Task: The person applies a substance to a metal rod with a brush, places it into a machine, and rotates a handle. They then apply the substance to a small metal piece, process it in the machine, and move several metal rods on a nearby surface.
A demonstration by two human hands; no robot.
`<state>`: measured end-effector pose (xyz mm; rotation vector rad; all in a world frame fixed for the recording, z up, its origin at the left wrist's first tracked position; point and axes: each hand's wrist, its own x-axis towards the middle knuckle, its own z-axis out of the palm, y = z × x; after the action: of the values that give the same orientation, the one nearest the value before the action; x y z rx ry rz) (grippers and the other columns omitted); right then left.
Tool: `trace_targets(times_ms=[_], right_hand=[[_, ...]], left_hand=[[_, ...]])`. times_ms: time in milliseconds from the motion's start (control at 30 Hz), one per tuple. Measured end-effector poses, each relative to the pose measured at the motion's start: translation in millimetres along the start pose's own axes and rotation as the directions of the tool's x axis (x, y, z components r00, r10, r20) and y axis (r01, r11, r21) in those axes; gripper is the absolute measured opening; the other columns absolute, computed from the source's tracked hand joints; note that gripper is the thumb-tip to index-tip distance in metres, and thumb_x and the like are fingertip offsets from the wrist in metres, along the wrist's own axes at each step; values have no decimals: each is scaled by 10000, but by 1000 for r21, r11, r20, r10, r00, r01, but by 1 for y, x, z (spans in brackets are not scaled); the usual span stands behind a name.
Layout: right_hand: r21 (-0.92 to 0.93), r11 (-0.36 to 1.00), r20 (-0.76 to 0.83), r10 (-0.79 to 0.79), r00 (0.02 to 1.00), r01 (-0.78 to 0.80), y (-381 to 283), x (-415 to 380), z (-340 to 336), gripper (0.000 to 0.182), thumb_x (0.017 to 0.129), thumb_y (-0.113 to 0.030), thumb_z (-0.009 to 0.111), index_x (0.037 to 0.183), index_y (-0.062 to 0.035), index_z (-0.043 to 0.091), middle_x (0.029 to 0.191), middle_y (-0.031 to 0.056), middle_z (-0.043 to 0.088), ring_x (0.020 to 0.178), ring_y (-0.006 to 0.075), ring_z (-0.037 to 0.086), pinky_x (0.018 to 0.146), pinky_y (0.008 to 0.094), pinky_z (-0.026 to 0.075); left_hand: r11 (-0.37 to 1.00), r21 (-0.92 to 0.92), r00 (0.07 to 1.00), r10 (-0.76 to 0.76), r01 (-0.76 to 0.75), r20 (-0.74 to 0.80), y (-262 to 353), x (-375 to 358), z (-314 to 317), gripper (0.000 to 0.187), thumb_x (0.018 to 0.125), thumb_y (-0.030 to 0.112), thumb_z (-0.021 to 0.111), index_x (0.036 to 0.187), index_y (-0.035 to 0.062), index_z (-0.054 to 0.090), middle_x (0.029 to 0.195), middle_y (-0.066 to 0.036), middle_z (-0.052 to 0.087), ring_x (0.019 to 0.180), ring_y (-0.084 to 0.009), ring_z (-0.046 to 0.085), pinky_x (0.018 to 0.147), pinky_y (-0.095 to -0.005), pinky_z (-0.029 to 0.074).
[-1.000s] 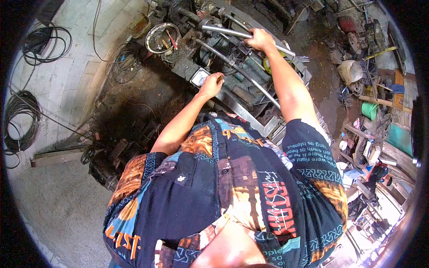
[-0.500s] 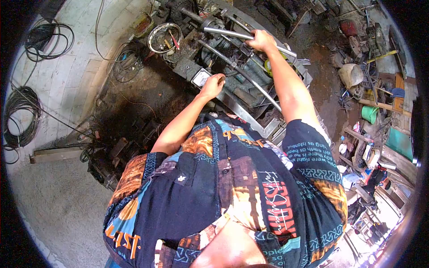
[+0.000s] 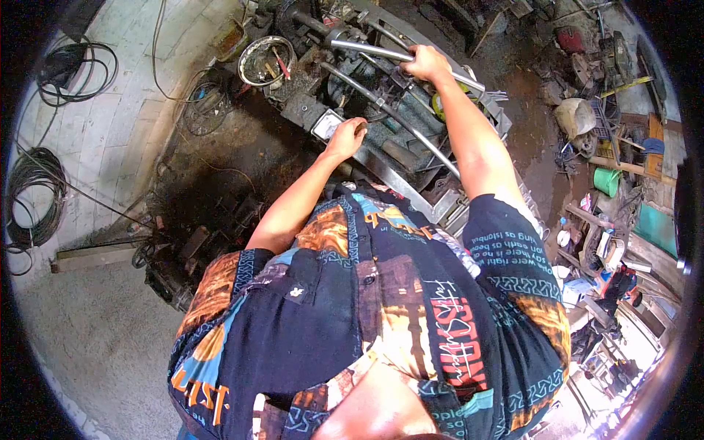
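My right hand (image 3: 429, 64) is wrapped around a shiny metal bar (image 3: 370, 49) that runs across the far side of a greasy machine (image 3: 301, 110). Closer to me, a second metal bar (image 3: 419, 134) lies roughly parallel to it. My left hand (image 3: 347, 137) is at the machine's near edge, its fingers curled round a small dark part that I cannot make out. A pale square plate (image 3: 325, 124) sits just left of those fingers. Behind the right wrist, a yellow-green round thing (image 3: 438, 107) is partly hidden.
A round basin (image 3: 242, 67) holding a red-handled tool stands at the machine's far left. Coiled cables (image 3: 37, 198) lie on the pale floor. To the right are a green bucket (image 3: 606, 181), a whitish container (image 3: 574, 117) and scattered scrap and tools.
The view has shifted slightly. My left fingers look a little more closed and turned, while my right hand keeps its grip on the bar in nearly the same place.
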<state>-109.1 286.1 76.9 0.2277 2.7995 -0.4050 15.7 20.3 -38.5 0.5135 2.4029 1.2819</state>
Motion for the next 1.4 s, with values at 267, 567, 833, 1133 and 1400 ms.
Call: trace_targets(times_ms=[267,567,833,1133,1400], right_hand=[[-1,1000,7,-7,1000,7,-1,1,0,567,705,-426,684,1205,-160,664,1193,151,667,1115,340,629,974,456,493],[-12,999,14,-29,999,29,3,-2,-1,511,705,-422,684,1137,-148,689,1157,152,680,1088,341,640,958,456,498],[-4,1000,16,6,1000,-6,0,-8,-4,574,700,-437,700,1199,-155,672,1173,161,673,1102,340,634,978,452,490],[-21,1000,5,-13,1000,13,-1,-5,-4,632,693,-435,683,1265,-169,641,1213,165,654,1135,333,618,995,442,480],[-43,999,29,-3,1000,4,-2,-6,-8,633,701,-442,689,1270,-169,634,1201,156,663,1118,329,629,993,440,483]], left_hand=[[1000,-2,999,31,-31,-29,-7,-1,5,268,894,85,636,1143,-11,615,1048,-176,682,948,-285,679,832,-355,535],[1000,-2,1000,-1,1,-15,0,-3,3,250,887,93,638,1115,-9,624,1023,-179,683,929,-282,681,815,-353,533],[998,-51,998,35,-37,-47,-3,-3,4,234,880,99,646,1087,-10,632,1004,-177,684,896,-290,679,785,-364,533],[998,-15,998,55,-56,-40,-6,-1,4,245,880,102,651,1105,7,634,1022,-181,683,937,-318,674,818,-365,530],[999,-27,999,38,-39,-37,-3,-1,4,249,885,109,653,1111,7,634,1026,-180,685,938,-306,679,823,-366,529]])
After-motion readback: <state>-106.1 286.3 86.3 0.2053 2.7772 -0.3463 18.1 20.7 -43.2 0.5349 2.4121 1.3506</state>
